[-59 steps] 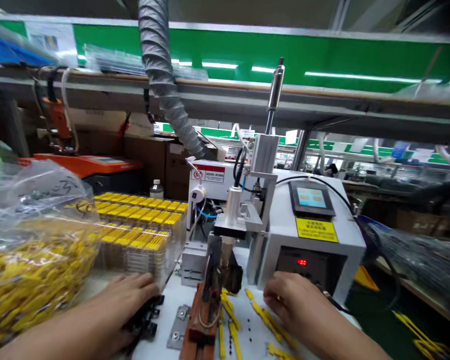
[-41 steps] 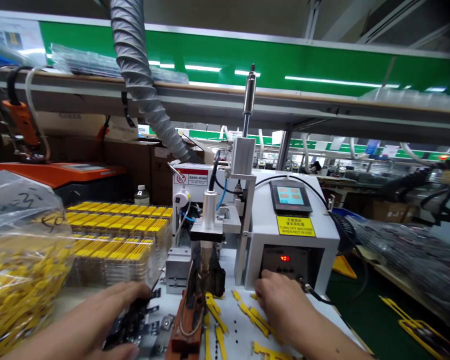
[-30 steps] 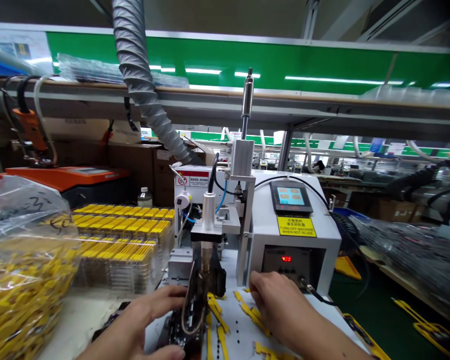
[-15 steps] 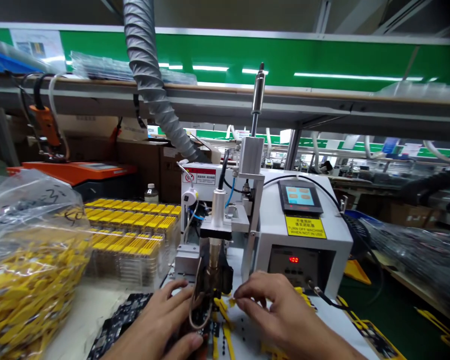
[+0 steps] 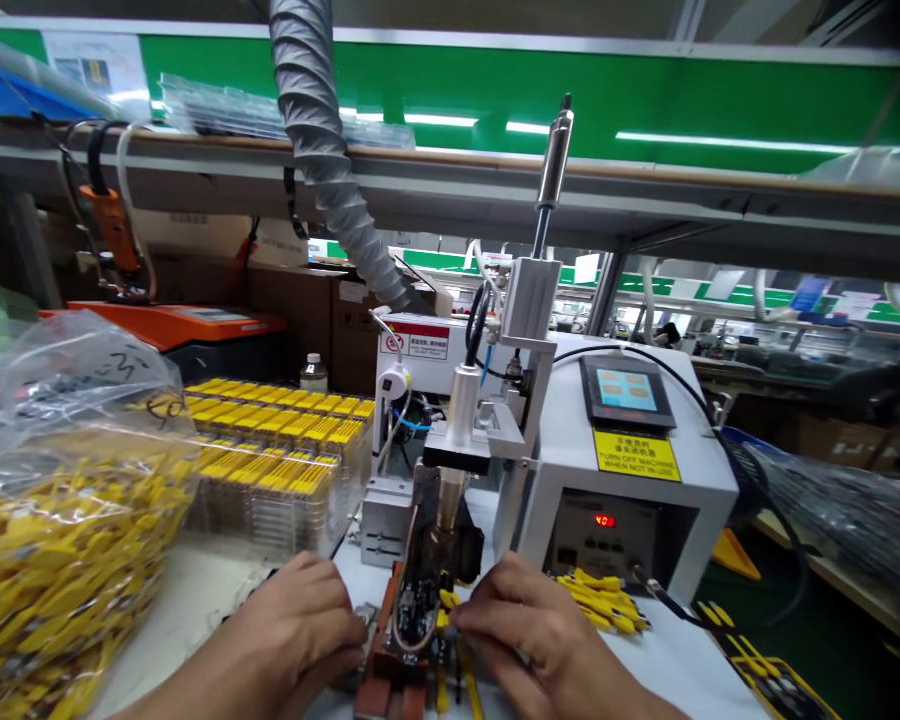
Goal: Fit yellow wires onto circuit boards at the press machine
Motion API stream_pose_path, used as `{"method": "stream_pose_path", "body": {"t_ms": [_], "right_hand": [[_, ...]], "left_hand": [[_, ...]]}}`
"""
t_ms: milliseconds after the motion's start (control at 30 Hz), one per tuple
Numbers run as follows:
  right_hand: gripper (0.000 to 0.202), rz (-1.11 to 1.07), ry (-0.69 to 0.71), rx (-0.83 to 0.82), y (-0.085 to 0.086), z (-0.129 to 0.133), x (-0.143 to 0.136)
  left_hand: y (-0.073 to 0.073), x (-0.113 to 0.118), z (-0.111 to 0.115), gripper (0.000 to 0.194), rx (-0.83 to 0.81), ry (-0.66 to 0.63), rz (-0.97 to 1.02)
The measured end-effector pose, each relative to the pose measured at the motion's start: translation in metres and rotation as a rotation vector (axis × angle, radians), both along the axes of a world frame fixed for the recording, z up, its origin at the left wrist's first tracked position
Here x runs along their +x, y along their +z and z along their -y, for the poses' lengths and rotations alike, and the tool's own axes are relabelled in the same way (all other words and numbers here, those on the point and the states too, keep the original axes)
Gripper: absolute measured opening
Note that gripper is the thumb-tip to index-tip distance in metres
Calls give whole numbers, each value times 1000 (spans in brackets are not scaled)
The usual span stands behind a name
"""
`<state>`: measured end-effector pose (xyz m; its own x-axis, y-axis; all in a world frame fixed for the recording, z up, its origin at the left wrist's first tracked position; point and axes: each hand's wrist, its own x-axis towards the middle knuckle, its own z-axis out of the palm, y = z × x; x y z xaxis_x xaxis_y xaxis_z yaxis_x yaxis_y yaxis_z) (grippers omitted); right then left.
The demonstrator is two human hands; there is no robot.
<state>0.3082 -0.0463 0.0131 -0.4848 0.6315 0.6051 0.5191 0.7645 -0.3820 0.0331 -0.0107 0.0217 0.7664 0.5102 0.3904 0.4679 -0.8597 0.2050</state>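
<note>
Lower centre of frame: your left hand (image 5: pixel 300 625) is resting, grip loose, against the brown fixture (image 5: pixel 390 665); your right hand (image 5: pixel 529 630) is pinching a yellow part (image 5: pixel 447 601) over the board (image 5: pixel 418 605) seated there.

At nine o'clock, a clear plastic bag of yellow parts (image 5: pixel 60 520). Toward ten, stacked clear trays of yellow strips (image 5: pixel 277 450), a small bottle (image 5: pixel 314 372) behind. At twelve, a grey ribbed hose (image 5: pixel 330 160). Toward two, a white control unit (image 5: pixel 645 470) with touchscreen (image 5: pixel 627 390) and yellow warning label (image 5: pixel 636 456).
</note>
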Motion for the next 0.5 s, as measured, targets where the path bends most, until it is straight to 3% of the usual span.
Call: {"method": "stream_pose_path", "body": {"t_ms": [133,267,400,500], "right_hand": [[26,40,14,27,2,1,3],[27,40,22,90,-1,-1,4],[25,65,15,166,-1,-2,2],[24,137,-26,201,0,0,2]], "left_hand": [[-11,-10,-7,24,67,134,-55],[-16,-16,-7,22,171,265,27],[-4,-3,6,41,307,139,73],[2,13,13,42,327,39,49]]}}
